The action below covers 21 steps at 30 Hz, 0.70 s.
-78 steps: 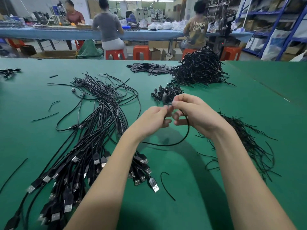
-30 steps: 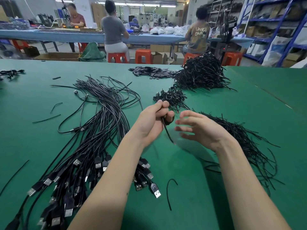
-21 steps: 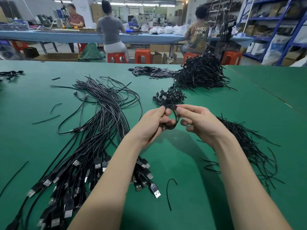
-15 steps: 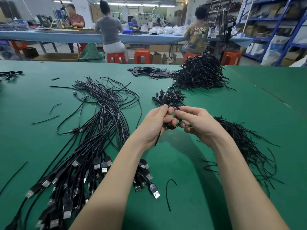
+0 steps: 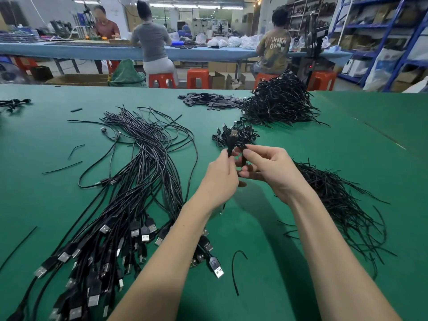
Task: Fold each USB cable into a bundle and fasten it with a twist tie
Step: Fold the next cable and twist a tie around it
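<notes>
Above the middle of the green table (image 5: 289, 286), my left hand (image 5: 222, 177) and my right hand (image 5: 268, 167) together hold a black USB cable (image 5: 231, 142) folded into a small bundle. Its silver plug points up just above my left fingertips. Both hands pinch the bundle between thumb and fingers; most of it is hidden behind them. A large spread of loose USB cables (image 5: 129, 193) lies to the left. A heap of black twist ties (image 5: 342, 200) lies to the right of my right wrist.
A small heap of tied bundles (image 5: 245, 132) lies just beyond my hands, a much larger heap (image 5: 280, 103) behind it, and flat black pieces (image 5: 208, 100) beside that. One loose twist tie (image 5: 235, 272) lies near me. Three people sit at a far bench.
The long hanging cable has been wound into a tight small bundle between my hands. My right hand came in from open beside the cable to pinching the bundle.
</notes>
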Motion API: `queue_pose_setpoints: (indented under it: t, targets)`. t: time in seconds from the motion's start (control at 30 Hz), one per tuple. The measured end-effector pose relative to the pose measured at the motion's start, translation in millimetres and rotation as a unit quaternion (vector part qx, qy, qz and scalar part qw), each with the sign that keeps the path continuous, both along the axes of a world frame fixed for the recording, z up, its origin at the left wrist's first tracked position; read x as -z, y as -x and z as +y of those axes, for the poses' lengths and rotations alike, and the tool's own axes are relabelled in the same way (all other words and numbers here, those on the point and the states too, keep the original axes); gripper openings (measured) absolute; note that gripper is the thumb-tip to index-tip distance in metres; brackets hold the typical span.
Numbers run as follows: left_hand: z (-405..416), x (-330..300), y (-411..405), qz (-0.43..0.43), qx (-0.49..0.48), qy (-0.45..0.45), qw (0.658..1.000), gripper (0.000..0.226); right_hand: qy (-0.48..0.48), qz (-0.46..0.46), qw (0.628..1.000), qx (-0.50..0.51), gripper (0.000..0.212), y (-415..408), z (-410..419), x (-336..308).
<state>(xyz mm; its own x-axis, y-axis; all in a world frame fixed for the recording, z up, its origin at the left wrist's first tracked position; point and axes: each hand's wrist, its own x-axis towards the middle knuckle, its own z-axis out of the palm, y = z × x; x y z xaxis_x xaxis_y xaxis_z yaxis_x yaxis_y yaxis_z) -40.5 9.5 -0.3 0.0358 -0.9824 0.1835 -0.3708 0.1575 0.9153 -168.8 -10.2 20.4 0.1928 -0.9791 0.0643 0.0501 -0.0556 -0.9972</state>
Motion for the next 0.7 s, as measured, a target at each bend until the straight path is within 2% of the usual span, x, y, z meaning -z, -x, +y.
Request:
queue_pose_setpoints:
  t: [0.07,0.17,0.3,0.4,0.47,0.57,0.7]
  targets:
    - [0,1,-1,-0.007,0.01,0.003,1.0,0.021,0.01,0.021,1.0,0.017,0.037,0,1,0]
    - [0,2,1,-0.052,0.001,0.018,0.998,0.021,0.019,0.048,0.998,0.032,0.019,1,1,-1]
    - [-1,3,-1,-0.076,-0.017,0.018,0.997,0.018,0.037,0.078,0.996,0.021,0.013,-4,3,-2]
    - [-2,3,1,-0.115,-0.014,0.016,0.993,0.017,0.071,0.199,0.977,0.026,0.02,-2,4,-6]
    - [-1,3,5,-0.152,0.002,0.019,0.988,0.024,0.097,0.251,0.96,0.077,0.025,-1,1,-5]
    - [-1,4,11,-0.166,0.025,0.019,0.986,0.032,0.092,0.157,0.975,0.127,0.011,-3,-1,0]
    - [0,5,14,-0.068,0.046,0.026,0.996,0.013,0.026,0.03,0.991,0.132,0.008,7,-5,8]
